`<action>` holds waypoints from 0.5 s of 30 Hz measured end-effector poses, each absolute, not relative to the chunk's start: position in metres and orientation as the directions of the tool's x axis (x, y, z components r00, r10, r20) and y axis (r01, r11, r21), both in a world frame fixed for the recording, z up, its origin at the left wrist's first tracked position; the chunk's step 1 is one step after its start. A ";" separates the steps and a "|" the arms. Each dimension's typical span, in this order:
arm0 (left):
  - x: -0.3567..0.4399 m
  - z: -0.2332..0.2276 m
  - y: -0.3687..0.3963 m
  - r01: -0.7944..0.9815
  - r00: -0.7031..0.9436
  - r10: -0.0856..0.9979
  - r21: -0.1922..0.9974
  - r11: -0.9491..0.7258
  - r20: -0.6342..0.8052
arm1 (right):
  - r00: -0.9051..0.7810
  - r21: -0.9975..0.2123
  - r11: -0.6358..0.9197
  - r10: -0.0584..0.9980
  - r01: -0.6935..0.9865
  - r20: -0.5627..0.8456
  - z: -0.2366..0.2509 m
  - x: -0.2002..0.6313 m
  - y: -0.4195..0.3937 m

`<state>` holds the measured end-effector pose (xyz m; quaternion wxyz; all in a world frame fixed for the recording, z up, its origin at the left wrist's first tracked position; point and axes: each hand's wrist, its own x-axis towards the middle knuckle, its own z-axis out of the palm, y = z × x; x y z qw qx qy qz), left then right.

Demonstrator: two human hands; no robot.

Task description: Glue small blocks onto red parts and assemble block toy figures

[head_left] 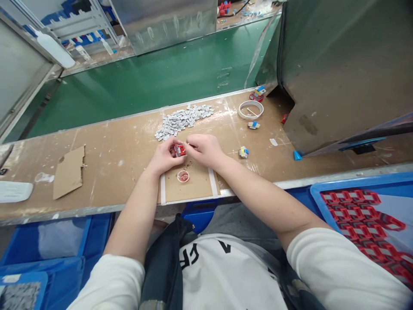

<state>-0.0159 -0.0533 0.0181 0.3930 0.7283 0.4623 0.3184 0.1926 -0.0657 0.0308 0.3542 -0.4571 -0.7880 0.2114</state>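
Note:
My left hand (pixel 166 156) is closed around a small red and grey plastic part (pixel 180 150) above the cardboard work surface. Close against that part, my right hand (pixel 204 150) is pinched, its fingertips over the part's right side. Whatever those fingers hold is too small or hidden to make out. Just below the hands stands a small round cup (pixel 183 176) with reddish contents. Behind them lies a spread pile of small grey-white tiles (pixel 182 122).
A tape roll (pixel 251 110) and small blue, yellow and white pieces (pixel 244 152) sit to the right. Torn cardboard (pixel 69 173) lies left. A blue crate (pixel 318 189) at right holds rows of red parts. Beyond the bench runs a green belt (pixel 145 82).

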 end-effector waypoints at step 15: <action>-0.016 0.011 -0.050 0.301 0.339 0.937 0.933 -0.196 0.087 | -0.601 -0.666 0.696 0.662 0.269 0.449 0.032 0.197 -0.077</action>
